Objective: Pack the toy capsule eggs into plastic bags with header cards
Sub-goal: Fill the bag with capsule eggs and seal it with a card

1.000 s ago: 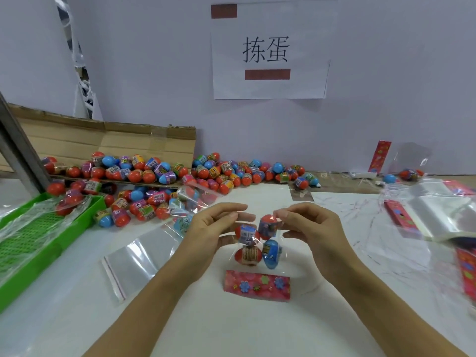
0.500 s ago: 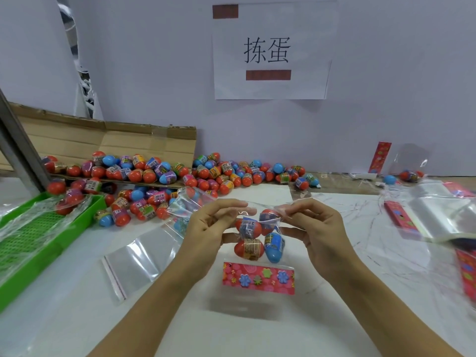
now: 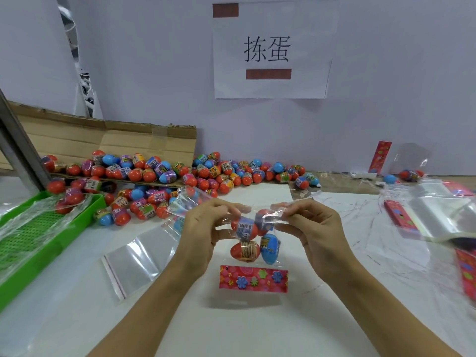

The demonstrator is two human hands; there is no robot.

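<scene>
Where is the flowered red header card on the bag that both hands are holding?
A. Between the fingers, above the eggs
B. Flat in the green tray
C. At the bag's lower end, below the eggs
C: the header card hangs below the eggs, while the hands pinch the bag's upper edge.

Bright, even, diffuse light from overhead; no hard shadows. Soft shadow sits on the desk point(image 3: 257, 331) directly under the lifted bag point(image 3: 253, 251), faint ones under the forearms. Specular glare on the clear film: spare bag point(image 3: 134, 256) at left, film over the green tray point(image 3: 38, 243), plastic stack point(image 3: 438, 215) at right. Strong wide-angle barrel distortion: the metal post point(image 3: 18, 140) leans and the desk edges bow. Centre reasonably sharp, wall sign point(image 3: 270, 50) legible; the right edge smears, far-right cards blurred. Overall mildly soft, compression-grade.
</scene>
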